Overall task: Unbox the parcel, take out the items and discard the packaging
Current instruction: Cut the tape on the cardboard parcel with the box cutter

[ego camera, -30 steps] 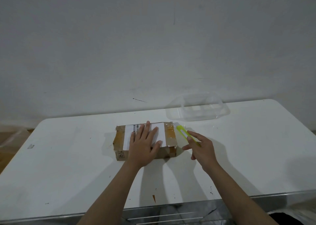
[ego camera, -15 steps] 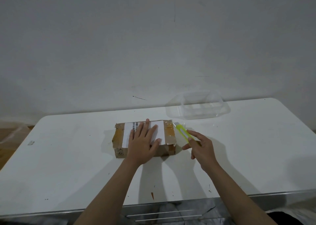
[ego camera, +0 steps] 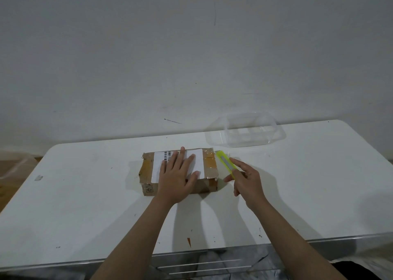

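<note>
One clear plastic tray (ego camera: 251,132) is seen at 1 o'clock from the box (ego camera: 179,171), near the back edge of the desk (ego camera: 85,194) and apart from everything else. Behind the desk a plain wall (ego camera: 191,56) is seen; at 9 o'clock, past the desk's rounded left corner, a strip of brown floor (ego camera: 12,169) is visible. A small grey scrap (ego camera: 38,177) lies near the left edge, and an orange fleck (ego camera: 188,242) near the front edge.

One taped cardboard box is placed at the middle of the desk, closed, with one white label (ego camera: 168,162) on top. The left hand (ego camera: 177,177) is laid flat on the lid, fingers straight and spread, partly covering the label. One yellow-green box cutter (ego camera: 226,162) lies just at 3 o'clock of the box, pointing toward 11 o'clock. The right hand (ego camera: 247,180) is set over its near end, index finger stretched along it; whether the cutter is gripped or only touched cannot be told.

Bare desk surface is left on both sides of the box and toward the front edge, where only the two forearms cross.
</note>
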{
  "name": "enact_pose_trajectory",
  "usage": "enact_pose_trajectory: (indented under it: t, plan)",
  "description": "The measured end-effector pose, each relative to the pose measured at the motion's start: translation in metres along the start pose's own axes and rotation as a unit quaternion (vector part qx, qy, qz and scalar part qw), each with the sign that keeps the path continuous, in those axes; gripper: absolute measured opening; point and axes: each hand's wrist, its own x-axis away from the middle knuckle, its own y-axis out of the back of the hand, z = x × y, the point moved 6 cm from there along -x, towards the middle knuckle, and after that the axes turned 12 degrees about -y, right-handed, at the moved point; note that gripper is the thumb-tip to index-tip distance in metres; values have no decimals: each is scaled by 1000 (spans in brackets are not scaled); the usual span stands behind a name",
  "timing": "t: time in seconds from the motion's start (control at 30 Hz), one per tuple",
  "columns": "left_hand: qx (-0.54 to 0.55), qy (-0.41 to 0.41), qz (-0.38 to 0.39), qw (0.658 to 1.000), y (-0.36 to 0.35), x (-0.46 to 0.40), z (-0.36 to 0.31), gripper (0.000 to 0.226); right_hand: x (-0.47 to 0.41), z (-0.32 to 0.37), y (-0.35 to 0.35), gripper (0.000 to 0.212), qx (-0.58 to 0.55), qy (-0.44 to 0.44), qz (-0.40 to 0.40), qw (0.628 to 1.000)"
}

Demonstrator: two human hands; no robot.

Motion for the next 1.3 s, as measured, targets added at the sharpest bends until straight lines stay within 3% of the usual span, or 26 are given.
enact_pose_trajectory:
  t: [0.43,0.87,1.3]
  plan:
    - [-3,-1,-1,1000,-1,-1,0,64,-6,6,-4,38,12,16,20,1000]
    - [-13,1,-2,1000,-1,-1,0,65,3,4,10,38,95,1,51,994]
    - [-19,3,11,1000,0,-3,-2,66,10,-2,15,36,26,-53,91,994]
